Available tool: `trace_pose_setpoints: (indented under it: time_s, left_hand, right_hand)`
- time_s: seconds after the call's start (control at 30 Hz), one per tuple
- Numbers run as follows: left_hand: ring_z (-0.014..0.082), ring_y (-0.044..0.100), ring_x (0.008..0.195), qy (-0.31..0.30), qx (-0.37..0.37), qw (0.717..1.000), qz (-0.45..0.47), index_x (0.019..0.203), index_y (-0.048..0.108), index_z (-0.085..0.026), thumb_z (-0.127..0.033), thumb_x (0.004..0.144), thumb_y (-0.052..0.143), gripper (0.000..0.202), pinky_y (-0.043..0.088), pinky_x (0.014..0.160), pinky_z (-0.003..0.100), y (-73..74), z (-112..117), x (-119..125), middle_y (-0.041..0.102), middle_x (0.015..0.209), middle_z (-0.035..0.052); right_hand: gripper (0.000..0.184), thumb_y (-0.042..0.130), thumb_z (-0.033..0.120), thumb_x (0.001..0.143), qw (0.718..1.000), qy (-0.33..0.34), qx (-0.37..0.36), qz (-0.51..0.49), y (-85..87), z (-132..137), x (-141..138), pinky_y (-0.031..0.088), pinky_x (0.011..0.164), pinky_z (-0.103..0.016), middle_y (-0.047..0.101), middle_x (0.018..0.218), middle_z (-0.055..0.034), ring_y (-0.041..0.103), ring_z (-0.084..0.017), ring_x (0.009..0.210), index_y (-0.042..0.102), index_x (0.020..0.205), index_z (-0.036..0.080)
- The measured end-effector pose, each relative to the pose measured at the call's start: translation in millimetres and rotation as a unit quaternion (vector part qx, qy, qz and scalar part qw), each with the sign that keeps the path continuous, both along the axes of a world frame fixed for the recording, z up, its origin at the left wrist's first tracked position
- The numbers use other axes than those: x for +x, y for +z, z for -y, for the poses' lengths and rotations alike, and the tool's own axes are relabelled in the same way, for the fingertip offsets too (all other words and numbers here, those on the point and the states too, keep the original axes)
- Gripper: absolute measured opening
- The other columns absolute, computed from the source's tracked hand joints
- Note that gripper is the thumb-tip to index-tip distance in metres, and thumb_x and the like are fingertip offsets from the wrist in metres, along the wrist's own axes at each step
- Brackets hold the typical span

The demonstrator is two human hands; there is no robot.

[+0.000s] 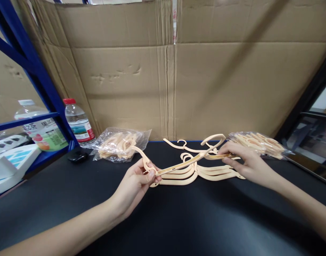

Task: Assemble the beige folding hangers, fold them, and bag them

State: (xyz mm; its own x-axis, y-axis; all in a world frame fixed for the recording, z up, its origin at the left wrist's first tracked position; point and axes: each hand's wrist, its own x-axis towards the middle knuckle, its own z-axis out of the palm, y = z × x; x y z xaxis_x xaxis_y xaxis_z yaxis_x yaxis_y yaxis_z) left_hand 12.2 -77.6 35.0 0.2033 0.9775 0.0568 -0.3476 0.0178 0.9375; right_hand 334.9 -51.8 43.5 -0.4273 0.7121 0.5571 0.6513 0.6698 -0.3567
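Held up over the black table is a cream plastic clothes hanger [182, 165], tilted, its large hook curling up on the right. My left hand [135, 185] pinches its left end between thumb and fingers, together with a small cream hook piece [142, 154] that sticks up there. Whether that piece is joined to the hanger I cannot tell. My right hand [246, 161] is closed on the hanger's right end. Behind and below it, several folded-style hangers [179, 182] lie in a row, partly hidden. Another hanger [174, 144] lies farther back.
A clear bag of cream pieces [116, 140] lies back left, another bag [261, 144] back right. A red-capped bottle [79, 124], a black mouse [77, 156] and a white plastic object [16, 167] are at left. A cardboard wall [120, 78] borders the table's back.
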Motion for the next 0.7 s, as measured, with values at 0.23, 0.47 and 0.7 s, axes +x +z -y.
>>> trace_pose_setpoints:
  time_s: [0.23, 0.47, 0.7]
  left_hand:
    - [0.0111, 0.051, 0.059, 0.032, -0.011, 0.999, -0.015, 0.067, 0.047, -0.017, -0.011, 0.064, 0.070, 0.024, 0.040, 0.057, 0.022, -1.3, -1, 0, 0.055, 0.063, -0.0023]
    - [0.0102, 0.050, 0.058, 0.054, -0.006, 0.998, -0.008, 0.068, 0.046, -0.017, -0.009, 0.063, 0.068, 0.024, 0.040, 0.056, 0.021, -2.7, -2, 0, 0.056, 0.063, -0.0027]
    - [0.0102, 0.052, 0.059, 0.074, -0.008, 0.997, 0.001, 0.064, 0.048, -0.016, -0.010, 0.061, 0.072, 0.024, 0.042, 0.057, 0.020, -7.0, -3, -1, 0.058, 0.063, -0.0012]
  right_hand:
    - [0.011, 0.048, 0.027, 0.092, 1.000, 0.008, -0.002, 0.002, -3.4, 2, -4, 0.046, 0.067, -0.034, 0.061, 0.088, -0.0053, 0.058, -0.020, 0.079, 0.058, 0.093, 0.023]
    - [0.012, 0.046, 0.026, 0.091, 1.000, -0.020, 0.012, 0.000, -3.7, 7, -10, 0.045, 0.063, -0.033, 0.061, 0.086, -0.0058, 0.057, -0.020, 0.075, 0.058, 0.093, 0.023]
    - [0.012, 0.047, 0.027, 0.090, 0.999, -0.048, 0.006, 0.002, -4.0, 9, -15, 0.044, 0.057, -0.031, 0.061, 0.080, -0.0050, 0.056, -0.019, 0.068, 0.058, 0.089, 0.023]
